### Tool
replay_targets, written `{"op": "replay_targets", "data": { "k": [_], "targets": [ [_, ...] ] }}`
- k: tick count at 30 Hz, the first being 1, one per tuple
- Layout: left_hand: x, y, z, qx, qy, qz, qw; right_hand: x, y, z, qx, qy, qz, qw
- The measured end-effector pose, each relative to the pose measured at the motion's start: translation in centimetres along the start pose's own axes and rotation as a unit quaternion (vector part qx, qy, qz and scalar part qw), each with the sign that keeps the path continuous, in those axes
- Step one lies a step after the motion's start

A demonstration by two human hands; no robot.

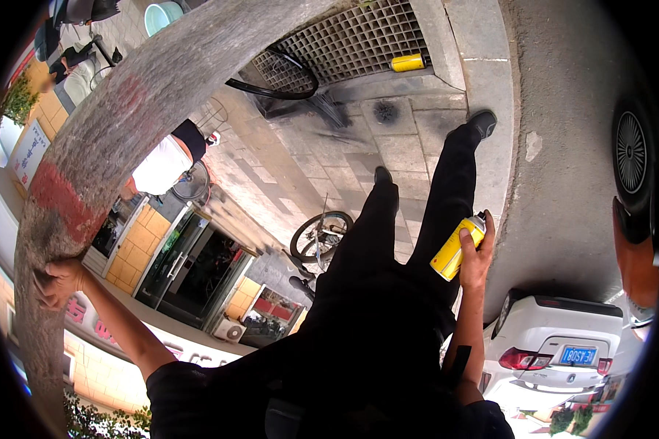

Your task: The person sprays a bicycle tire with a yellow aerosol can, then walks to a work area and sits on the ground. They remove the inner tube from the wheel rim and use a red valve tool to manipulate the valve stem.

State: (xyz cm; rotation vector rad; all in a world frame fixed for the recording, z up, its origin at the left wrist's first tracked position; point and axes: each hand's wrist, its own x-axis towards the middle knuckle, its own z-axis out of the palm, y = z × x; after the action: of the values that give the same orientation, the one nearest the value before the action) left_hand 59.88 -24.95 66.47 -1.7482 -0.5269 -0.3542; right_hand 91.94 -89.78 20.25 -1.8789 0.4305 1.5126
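My right hand [476, 256] is wrapped round a yellow spray can [452, 252], with the index finger up near its dark top. The can is tilted and held in front of my right thigh. My left hand [60, 282] leans against a tree trunk [117, 139], fingers bent and apart on the bark. Faded red patches mark the trunk. A second yellow can [408, 62] lies on its side by the grate [351, 40]. A black tyre-like hoop [311, 79] lies partly over the grate, its far part hidden behind the trunk.
Dark smudges [385, 111] stain the paving. A bicycle wheel [321, 235] stands left of my legs. A person in a white top [161, 164] is beside another bicycle [192, 181]. Along the kerb [490, 95], the road holds a white car [556, 344] and an orange vehicle [635, 267].
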Motion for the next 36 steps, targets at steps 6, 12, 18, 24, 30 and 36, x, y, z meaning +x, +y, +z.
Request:
{"op": "replay_targets", "data": {
  "k": [6,12,18,24,30,36],
  "targets": [
    [-0.6,-2.3,0.9,0.029,0.024,0.024,0.999,0.4,-1.0,-0.1,-0.014,0.001,0.0,1.0],
    [-0.1,-0.2,0.2,0.012,0.021,-0.001,1.0,0.2,-1.0,-0.1,-0.026,0.004,-0.007,1.0],
    [-0.1,-0.2,0.0,0.001,0.014,0.019,1.0,-0.1,-1.6,0.1,-0.01,0.016,-0.019,1.0],
    [-0.3,-0.7,0.4,0.007,0.025,0.007,1.0,-0.5,-2.2,0.4,-0.025,0.02,-0.027,0.999],
    [-0.3,-0.7,0.8,0.003,0.04,0.0,0.999,-1.1,-3.1,0.9,-0.015,0.012,-0.041,0.999],
    [-1.0,-2.6,1.1,0.013,0.042,0.009,0.999,-2.9,-4.0,1.3,-0.061,-0.009,-0.076,0.995]
  ]
}}
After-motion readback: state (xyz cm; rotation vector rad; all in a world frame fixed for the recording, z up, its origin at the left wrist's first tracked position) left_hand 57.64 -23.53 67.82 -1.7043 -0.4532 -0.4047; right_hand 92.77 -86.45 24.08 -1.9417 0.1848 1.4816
